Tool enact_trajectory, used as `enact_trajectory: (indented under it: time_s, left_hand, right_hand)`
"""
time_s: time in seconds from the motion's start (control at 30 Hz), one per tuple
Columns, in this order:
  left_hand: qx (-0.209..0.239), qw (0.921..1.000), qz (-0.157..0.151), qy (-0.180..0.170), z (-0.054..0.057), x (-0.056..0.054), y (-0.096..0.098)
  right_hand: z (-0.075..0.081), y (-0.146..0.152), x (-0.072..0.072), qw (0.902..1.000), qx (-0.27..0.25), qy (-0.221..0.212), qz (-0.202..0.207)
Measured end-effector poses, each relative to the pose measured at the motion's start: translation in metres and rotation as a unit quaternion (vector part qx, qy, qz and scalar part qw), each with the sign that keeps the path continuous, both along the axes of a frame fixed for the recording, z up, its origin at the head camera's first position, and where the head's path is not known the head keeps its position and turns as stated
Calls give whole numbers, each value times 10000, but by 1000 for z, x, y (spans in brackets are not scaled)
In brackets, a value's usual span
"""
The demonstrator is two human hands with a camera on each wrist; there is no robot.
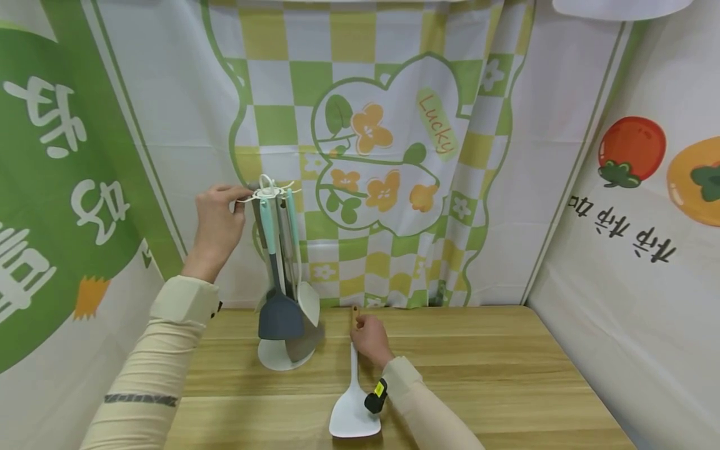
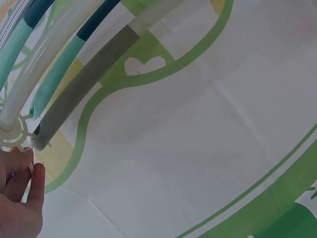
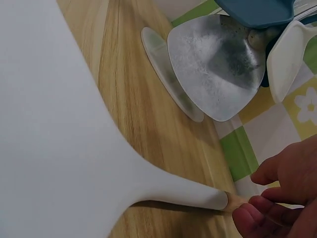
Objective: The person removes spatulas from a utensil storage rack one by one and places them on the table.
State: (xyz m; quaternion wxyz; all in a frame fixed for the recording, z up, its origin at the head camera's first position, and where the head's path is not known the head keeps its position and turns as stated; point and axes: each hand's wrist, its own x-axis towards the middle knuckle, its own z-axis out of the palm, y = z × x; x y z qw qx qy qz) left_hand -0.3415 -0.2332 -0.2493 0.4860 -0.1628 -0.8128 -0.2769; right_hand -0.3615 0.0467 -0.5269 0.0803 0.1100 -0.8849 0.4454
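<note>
Head view: left hand on the rack, right hand on the spatula

And we have both hands busy. Up at the left, the left hand [image 1: 220, 219] pinches one thin hook at the top of the rack [image 1: 271, 355]; the left wrist view shows thumb and fingertips meeting on it, right beside a grey handle [image 2: 84, 91]. Over on the right, the right hand [image 1: 372, 339] has its fingers curled at the wooden end of the white spatula [image 1: 355, 415]. There it is, at the middle of the table's near side, right of the rack and well apart from it, handle toward the cloth [image 1: 360, 37], blade toward the person. Whether the whole blade touches the table [image 1: 495, 369] I cannot tell.

Look at that rack, upright and loaded! A dark turner [image 1: 280, 317] hangs at the front, blade down, a cream tool [image 1: 309, 303] to its right, and the right wrist view gives us a metal turner [image 3: 213, 69] above the round base. Behind it all, the cloth's green and yellow checks, with "Lucky" printed at a slant.
</note>
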Motion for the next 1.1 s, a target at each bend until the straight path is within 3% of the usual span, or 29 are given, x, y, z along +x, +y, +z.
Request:
enact_trajectory:
  time_s: [0.33,0.57,0.73,1.1]
  left_hand:
    - [-12,10000,71,3,-1,-1,3]
    - [-14,9999,106,32,-1,1,4]
    - [64,9999,111,47,0,2,6]
    - [80,9999,145,29,0,3,6]
  right_hand:
    - [11,-8,3,9992,10,204,353]
    - [31,-19,5,9971,-394,-38,642]
    - [44,-24,2,9958,-363,73,841]
    - [75,-27,-10,9874,-938,460,1193]
